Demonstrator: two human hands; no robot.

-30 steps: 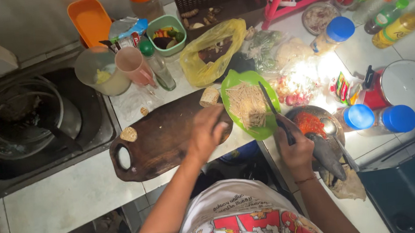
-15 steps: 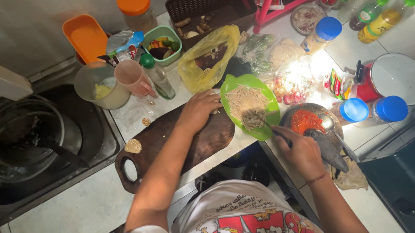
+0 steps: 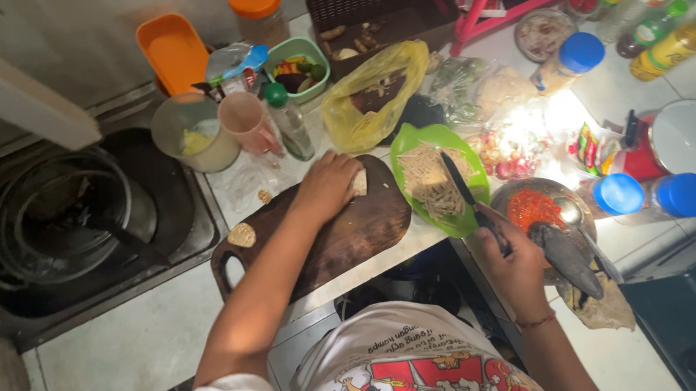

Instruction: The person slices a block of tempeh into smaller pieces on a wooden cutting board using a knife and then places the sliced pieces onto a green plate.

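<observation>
My left hand (image 3: pixel 327 186) rests on a pale food piece (image 3: pixel 359 183) at the far end of the dark wooden cutting board (image 3: pixel 359 228). My right hand (image 3: pixel 508 256) grips a black-handled knife (image 3: pixel 463 188) whose blade lies over the green plate (image 3: pixel 410 145) of cut pale strips (image 3: pixel 434 184). A small round slice (image 3: pixel 242 234) lies at the board's left end. Just right of my right hand stands a bowl of red paste (image 3: pixel 533 207) with a dark pestle (image 3: pixel 568 257) in it.
A sink (image 3: pixel 78 233) with a pan is at left. Behind the board stand a measuring jug (image 3: pixel 190 133), pink cup (image 3: pixel 247 122), small bottle (image 3: pixel 288 121), yellow bag (image 3: pixel 373 94), orange tub (image 3: pixel 175 48) and brown basket (image 3: pixel 382 2). Blue-lidded jars (image 3: pixel 654 194) and bottles (image 3: pixel 667 38) crowd the right.
My left hand has slid along the board to its far end, onto the pale piece. My right hand has drawn the knife back a little over the green plate.
</observation>
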